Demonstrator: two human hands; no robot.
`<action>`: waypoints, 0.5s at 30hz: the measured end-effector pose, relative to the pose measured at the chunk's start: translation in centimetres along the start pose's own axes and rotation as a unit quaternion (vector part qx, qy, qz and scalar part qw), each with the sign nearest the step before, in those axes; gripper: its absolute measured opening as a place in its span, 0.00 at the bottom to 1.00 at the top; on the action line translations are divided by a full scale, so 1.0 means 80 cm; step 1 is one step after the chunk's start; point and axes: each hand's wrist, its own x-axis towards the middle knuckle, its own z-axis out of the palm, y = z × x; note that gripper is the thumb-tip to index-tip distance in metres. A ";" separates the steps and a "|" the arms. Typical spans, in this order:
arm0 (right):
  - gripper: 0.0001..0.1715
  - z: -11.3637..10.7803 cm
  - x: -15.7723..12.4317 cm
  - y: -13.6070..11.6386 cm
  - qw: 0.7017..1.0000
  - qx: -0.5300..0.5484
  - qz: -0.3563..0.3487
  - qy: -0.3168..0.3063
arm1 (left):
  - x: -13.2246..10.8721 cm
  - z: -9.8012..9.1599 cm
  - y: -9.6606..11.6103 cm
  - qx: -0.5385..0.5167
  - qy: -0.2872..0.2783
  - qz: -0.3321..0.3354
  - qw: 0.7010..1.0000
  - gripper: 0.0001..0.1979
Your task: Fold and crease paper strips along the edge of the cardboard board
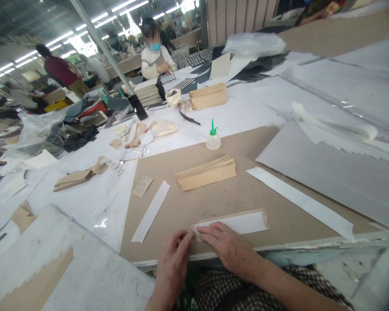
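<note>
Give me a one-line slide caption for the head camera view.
Right hand on a white strip over tan material, left hand by its end; tan strips and a green-tipped bottle beyond.

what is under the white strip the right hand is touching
A tan piece shows along the far edge and right end of the white strip; whatever else lies underneath is covered.

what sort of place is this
Likely a factory workshop for fabric or leather goods: a masked co-worker behind stacked pieces, tube lights overhead, and a pile of tan strips beyond the right hand, which rests on a white strip.
</note>
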 end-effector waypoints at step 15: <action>0.24 0.001 0.002 0.000 1.000 -0.013 -0.006 0.001 | 0.009 0.003 -0.018 0.098 -0.105 0.047 0.988 0.25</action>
